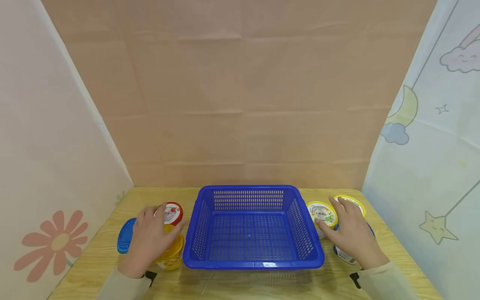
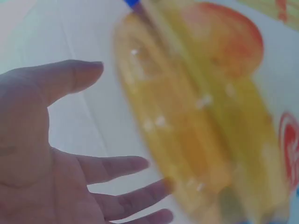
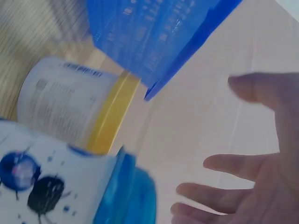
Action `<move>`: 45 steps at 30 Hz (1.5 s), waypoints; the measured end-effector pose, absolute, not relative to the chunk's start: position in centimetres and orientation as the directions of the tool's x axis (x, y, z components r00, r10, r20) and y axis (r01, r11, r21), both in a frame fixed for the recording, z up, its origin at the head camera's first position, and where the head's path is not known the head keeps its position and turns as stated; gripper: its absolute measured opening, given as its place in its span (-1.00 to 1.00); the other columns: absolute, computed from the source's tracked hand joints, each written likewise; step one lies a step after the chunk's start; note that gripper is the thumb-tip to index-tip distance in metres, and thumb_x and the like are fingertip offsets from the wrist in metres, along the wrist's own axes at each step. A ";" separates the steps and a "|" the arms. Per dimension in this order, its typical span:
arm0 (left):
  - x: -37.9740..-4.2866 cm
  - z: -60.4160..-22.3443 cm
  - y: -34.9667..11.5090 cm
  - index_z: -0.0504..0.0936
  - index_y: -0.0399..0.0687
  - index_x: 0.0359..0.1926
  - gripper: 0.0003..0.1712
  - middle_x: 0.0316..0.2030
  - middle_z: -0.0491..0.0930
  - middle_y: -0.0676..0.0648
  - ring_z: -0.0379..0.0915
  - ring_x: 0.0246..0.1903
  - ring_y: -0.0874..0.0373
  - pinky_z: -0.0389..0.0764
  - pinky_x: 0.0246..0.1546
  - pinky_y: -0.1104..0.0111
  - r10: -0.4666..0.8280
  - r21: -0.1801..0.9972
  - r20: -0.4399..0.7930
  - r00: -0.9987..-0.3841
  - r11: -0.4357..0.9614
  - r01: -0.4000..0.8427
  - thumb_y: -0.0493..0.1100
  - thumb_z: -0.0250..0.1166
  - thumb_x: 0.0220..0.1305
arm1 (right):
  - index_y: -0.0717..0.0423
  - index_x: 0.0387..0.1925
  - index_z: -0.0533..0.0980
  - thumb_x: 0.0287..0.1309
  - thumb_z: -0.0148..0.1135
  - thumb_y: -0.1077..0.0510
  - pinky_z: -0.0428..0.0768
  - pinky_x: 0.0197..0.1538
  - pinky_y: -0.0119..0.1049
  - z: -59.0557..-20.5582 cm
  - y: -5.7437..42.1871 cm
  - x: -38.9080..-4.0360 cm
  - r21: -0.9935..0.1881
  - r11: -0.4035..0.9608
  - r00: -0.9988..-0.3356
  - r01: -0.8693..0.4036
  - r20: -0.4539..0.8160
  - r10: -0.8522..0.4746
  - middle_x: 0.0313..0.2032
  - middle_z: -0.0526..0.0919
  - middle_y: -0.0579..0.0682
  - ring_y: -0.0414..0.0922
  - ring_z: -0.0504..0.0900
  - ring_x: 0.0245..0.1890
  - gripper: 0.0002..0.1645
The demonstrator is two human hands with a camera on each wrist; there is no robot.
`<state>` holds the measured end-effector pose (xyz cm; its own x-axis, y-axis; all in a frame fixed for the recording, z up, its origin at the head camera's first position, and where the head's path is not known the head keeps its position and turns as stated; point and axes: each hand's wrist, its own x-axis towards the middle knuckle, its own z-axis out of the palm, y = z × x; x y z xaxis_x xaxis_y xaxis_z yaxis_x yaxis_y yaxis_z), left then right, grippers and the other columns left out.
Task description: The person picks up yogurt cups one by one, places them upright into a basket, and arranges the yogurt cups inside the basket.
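Note:
My left hand hovers over a group of tubs left of the basket, its fingers spread and relaxed around nothing. Under and beside it are a yellow-lidded tub, a red-lidded tub and a blue lid. In the left wrist view, a yellow lid fills the space beyond the fingertips. On the other side, my right hand is held above more tubs, thumb and fingers apart. A yellow-rimmed tub and a blue-lidded tub lie beyond it in the right wrist view.
Between the hands a blue plastic basket with slotted walls stands on the wooden table. Two yellow-rimmed lids, one nearer and one farther back, show by the right hand. Cloth-like walls enclose the back and both sides.

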<state>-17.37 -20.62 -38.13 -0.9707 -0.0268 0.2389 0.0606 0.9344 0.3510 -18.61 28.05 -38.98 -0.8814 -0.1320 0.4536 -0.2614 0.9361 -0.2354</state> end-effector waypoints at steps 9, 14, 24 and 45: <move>-15.6 -38.1 -21.8 0.41 -0.53 0.21 0.14 -0.13 0.42 -0.45 0.26 -0.10 -0.36 0.45 -0.26 -0.07 -0.064 0.286 0.220 -0.973 0.958 0.002 0.46 0.34 0.07 | 0.33 0.17 0.50 0.25 0.31 0.06 0.57 -0.07 0.22 -38.5 25.8 -17.6 -0.398 0.875 -0.897 -0.276 0.435 -0.085 0.00 0.62 0.32 0.25 0.59 -0.02 -0.43; -15.3 -38.5 -22.6 0.48 -0.55 0.11 0.18 -0.25 0.41 -0.35 0.28 -0.17 -0.25 0.45 -0.33 0.05 -0.048 0.266 0.134 -0.990 0.964 -0.011 0.53 0.34 -0.02 | 0.31 0.22 0.47 0.22 0.34 0.09 0.64 -0.29 -0.07 -38.7 25.2 -17.4 -0.446 0.862 -0.940 -0.242 0.328 -0.095 -0.06 0.68 0.27 -0.04 0.65 -0.36 -0.40; -15.3 -39.2 -23.1 0.52 -0.38 0.17 0.18 -0.25 0.45 -0.27 0.31 -0.20 -0.15 0.49 -0.37 0.11 -0.026 0.286 0.096 -0.995 0.958 0.003 0.60 0.33 -0.09 | 0.35 0.26 0.43 0.18 0.37 0.07 0.63 -0.40 -0.23 -39.3 24.7 -17.1 -0.476 0.862 -0.982 -0.174 0.147 -0.117 -0.28 0.68 0.04 -0.22 0.58 -0.45 -0.30; -15.4 -39.5 -22.9 0.50 -0.41 0.10 0.18 -0.27 0.41 -0.22 0.31 -0.25 -0.11 0.50 -0.39 0.14 -0.013 0.292 0.093 -0.996 0.956 0.014 0.50 0.50 -0.25 | 0.28 0.39 0.30 0.23 0.34 0.02 0.66 -0.30 -0.21 -41.0 25.1 -17.1 -0.485 0.854 -0.981 -0.190 0.070 -0.178 -0.18 0.75 0.06 -0.23 0.68 -0.35 -0.19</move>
<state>-15.35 -22.89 -39.48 -0.9956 -0.0134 0.0929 0.0144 0.9562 0.2923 -17.13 25.14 -41.01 -0.9815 -0.1782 0.0701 -0.1897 0.8539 -0.4846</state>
